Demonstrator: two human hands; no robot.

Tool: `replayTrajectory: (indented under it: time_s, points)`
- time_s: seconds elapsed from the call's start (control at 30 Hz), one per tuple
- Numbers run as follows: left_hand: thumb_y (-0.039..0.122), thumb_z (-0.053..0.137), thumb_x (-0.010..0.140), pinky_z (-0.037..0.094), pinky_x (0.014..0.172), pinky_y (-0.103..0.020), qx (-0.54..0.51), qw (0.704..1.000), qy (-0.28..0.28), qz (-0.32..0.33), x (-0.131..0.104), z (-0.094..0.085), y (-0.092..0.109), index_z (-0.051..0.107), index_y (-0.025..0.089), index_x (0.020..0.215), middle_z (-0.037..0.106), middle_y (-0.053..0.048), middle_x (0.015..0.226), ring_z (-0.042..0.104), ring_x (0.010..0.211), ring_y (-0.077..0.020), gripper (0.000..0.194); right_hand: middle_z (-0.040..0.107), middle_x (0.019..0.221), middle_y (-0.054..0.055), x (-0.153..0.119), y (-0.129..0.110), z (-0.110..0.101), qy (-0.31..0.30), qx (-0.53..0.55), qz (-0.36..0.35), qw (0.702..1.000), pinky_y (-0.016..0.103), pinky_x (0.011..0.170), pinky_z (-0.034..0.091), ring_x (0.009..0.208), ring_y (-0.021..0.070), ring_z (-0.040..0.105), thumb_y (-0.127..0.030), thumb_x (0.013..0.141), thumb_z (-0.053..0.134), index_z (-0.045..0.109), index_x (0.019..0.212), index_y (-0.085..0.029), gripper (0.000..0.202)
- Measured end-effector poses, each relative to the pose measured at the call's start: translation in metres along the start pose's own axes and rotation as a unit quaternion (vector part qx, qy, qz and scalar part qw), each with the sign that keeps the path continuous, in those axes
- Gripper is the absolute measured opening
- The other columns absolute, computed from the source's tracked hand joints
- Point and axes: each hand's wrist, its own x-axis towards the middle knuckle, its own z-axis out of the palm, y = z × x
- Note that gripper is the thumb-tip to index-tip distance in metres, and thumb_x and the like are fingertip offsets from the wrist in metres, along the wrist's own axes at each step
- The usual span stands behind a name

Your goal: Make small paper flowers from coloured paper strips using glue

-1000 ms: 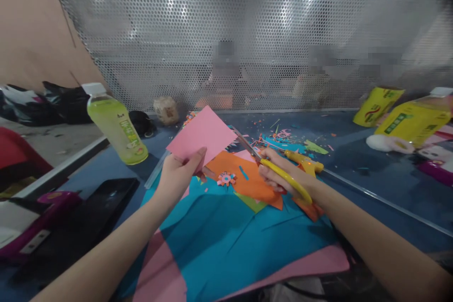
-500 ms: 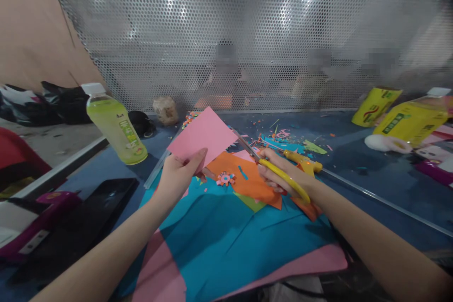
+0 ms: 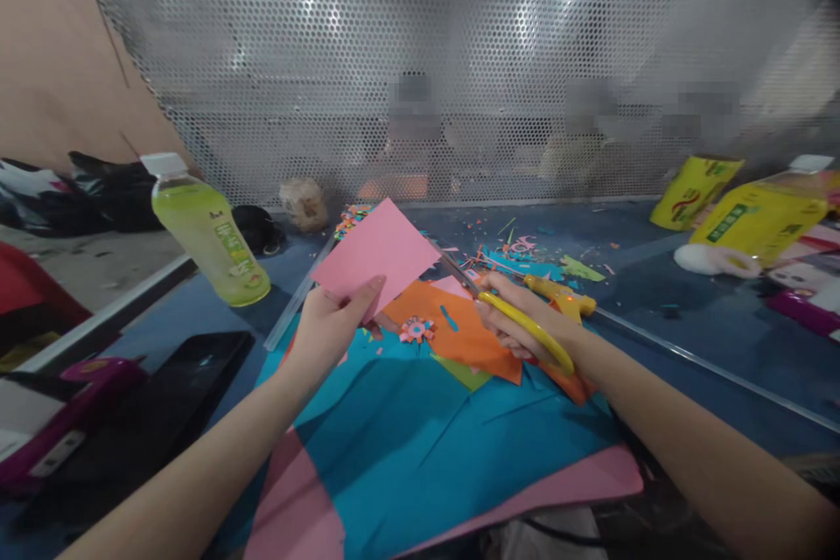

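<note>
My left hand (image 3: 338, 315) pinches the lower edge of a pink paper sheet (image 3: 377, 249) between thumb and fingers, holding it tilted above the table. In my right hand (image 3: 518, 311) is a pair of scissors with yellow handles (image 3: 535, 332). Their blades reach the right corner of the pink sheet; whether they are cutting into it I cannot tell. Below lie an orange sheet (image 3: 459, 337), a green piece (image 3: 463, 372) and a large blue sheet (image 3: 407, 446). A small pink and blue paper flower (image 3: 416, 330) rests on the papers between my hands.
A green drink bottle (image 3: 210, 232) and a black phone (image 3: 177, 394) are at left. Paper scraps (image 3: 518, 262), a yellow glue gun (image 3: 557, 293) and a clear glue stick (image 3: 722, 367) lie at right. Yellow bottle (image 3: 761, 214) stands farther right. A perforated metal screen (image 3: 459, 61) closes the back.
The whole view has shifted very slightly. Both hands keep their hold on the pink sheet and the scissors, with hardly any movement.
</note>
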Motion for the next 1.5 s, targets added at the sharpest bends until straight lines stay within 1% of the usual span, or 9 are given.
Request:
replayTrajectory:
  time_s: [0.33,0.63,0.73,0.87,0.93,1.03,1.17,1.33,1.5]
  points:
    - [0.031,0.056,0.071,0.042,0.036,-0.024,-0.007,1.0,-0.001,-0.003,-0.001,0.002,0.006,0.058,0.014,0.05,0.06,-0.003,0.041,0.051,0.033,-0.0135,0.027,0.034,0.051,-0.01,-0.006,-0.027,-0.004,0.028,-0.084,-0.022,0.996,0.017,0.033,0.024,0.035,0.0034,0.03,-0.044,0.079,0.047,0.033,0.078,-0.022,0.026]
    - [0.033,0.056,0.07,0.041,0.037,-0.025,0.012,1.0,-0.009,-0.017,-0.001,0.003,0.006,0.056,0.013,0.047,0.06,-0.004,0.041,0.049,0.032,-0.0132,0.03,0.035,0.046,-0.009,0.001,-0.025,-0.008,0.065,0.093,0.079,0.99,0.018,0.025,0.02,0.027,0.0039,0.025,-0.052,0.072,0.053,0.034,0.07,-0.023,0.034]
    - [0.033,0.056,0.07,0.041,0.036,-0.024,0.004,1.0,-0.011,-0.019,-0.001,0.003,0.006,0.057,0.014,0.049,0.061,-0.003,0.041,0.049,0.032,-0.0132,0.028,0.033,0.046,-0.007,0.007,-0.024,-0.028,0.088,0.247,0.117,0.958,0.016,0.024,0.017,0.029,0.0023,0.02,-0.061,0.076,0.038,0.033,0.06,-0.02,0.044]
    - [0.034,0.056,0.07,0.042,0.038,-0.023,0.017,1.0,-0.01,-0.022,0.0,0.002,0.003,0.057,0.014,0.05,0.061,-0.003,0.042,0.05,0.033,-0.0125,0.028,0.038,0.055,-0.001,0.01,-0.019,-0.061,0.127,0.482,0.115,0.859,0.017,0.028,0.026,0.037,0.006,0.032,-0.059,0.082,0.016,0.032,0.064,-0.02,0.046]
    - [0.036,0.056,0.07,0.042,0.039,-0.023,0.034,0.999,-0.014,-0.022,0.0,0.001,0.002,0.057,0.014,0.048,0.061,-0.004,0.042,0.049,0.033,-0.012,0.031,0.04,0.06,0.002,0.009,-0.016,-0.074,0.14,0.538,0.129,0.821,0.021,0.031,0.033,0.043,0.0098,0.039,-0.056,0.083,0.007,0.033,0.067,-0.021,0.047]
    - [0.037,0.056,0.07,0.042,0.039,-0.023,0.045,0.999,-0.018,-0.022,0.0,0.001,0.001,0.058,0.013,0.046,0.061,-0.005,0.043,0.049,0.033,-0.0116,0.034,0.04,0.061,0.002,0.006,-0.015,-0.085,0.156,0.563,0.116,0.803,0.023,0.034,0.037,0.046,0.0113,0.042,-0.05,0.085,0.005,0.035,0.07,-0.02,0.045]
    - [0.039,0.056,0.07,0.043,0.04,-0.023,0.054,0.998,-0.03,-0.024,0.001,0.001,-0.001,0.059,0.012,0.044,0.061,-0.005,0.042,0.049,0.033,-0.011,0.038,0.043,0.059,0.002,0.007,-0.016,-0.083,0.158,0.486,0.095,0.854,0.022,0.034,0.035,0.043,0.0099,0.041,-0.055,0.084,0.008,0.034,0.068,-0.02,0.046]
    - [0.038,0.055,0.071,0.042,0.039,-0.023,0.047,0.998,-0.029,-0.026,0.003,0.001,-0.004,0.058,0.012,0.042,0.06,-0.005,0.041,0.049,0.033,-0.0118,0.039,0.042,0.052,-0.005,0.012,-0.012,-0.054,0.187,0.173,0.082,0.963,0.019,0.029,0.028,0.034,0.0071,0.037,-0.057,0.075,0.043,0.033,0.072,-0.022,0.037]
    - [0.032,0.053,0.072,0.041,0.037,-0.024,-0.012,0.999,0.006,-0.044,0.001,0.003,0.003,0.055,0.013,0.051,0.058,-0.002,0.038,0.049,0.031,-0.0126,0.028,0.04,0.046,-0.008,0.006,-0.011,-0.025,0.07,-0.012,0.081,0.994,0.018,0.029,0.026,0.031,0.0066,0.035,-0.053,0.077,0.044,0.034,0.076,-0.022,0.033]
